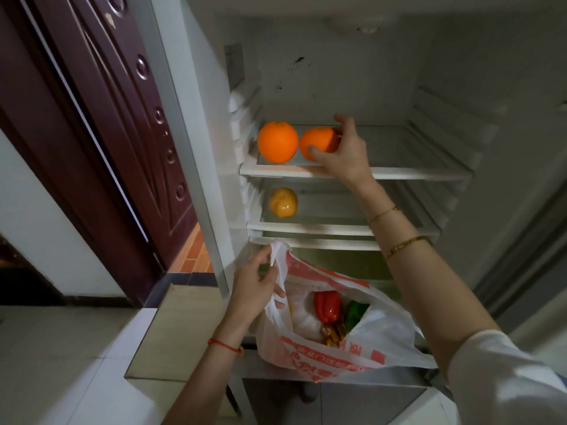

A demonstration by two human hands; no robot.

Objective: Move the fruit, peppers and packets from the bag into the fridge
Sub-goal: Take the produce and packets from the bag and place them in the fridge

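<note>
right hand [340,154] grips the second orange [317,144] on the top shelf [414,173]; released carelessly, it may roll off. left hand [254,289] pinches the bag handle [277,256].

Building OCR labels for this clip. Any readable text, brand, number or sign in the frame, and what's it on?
Plastic bag: red bands with white printed characters along the lower edge and near the handle, too blurred and creased to read.
Packets in the bag: no legible print.
Fridge walls and shelves: dark marks only, no text.
Nothing else carries writing; no text here can be quoted.
</note>
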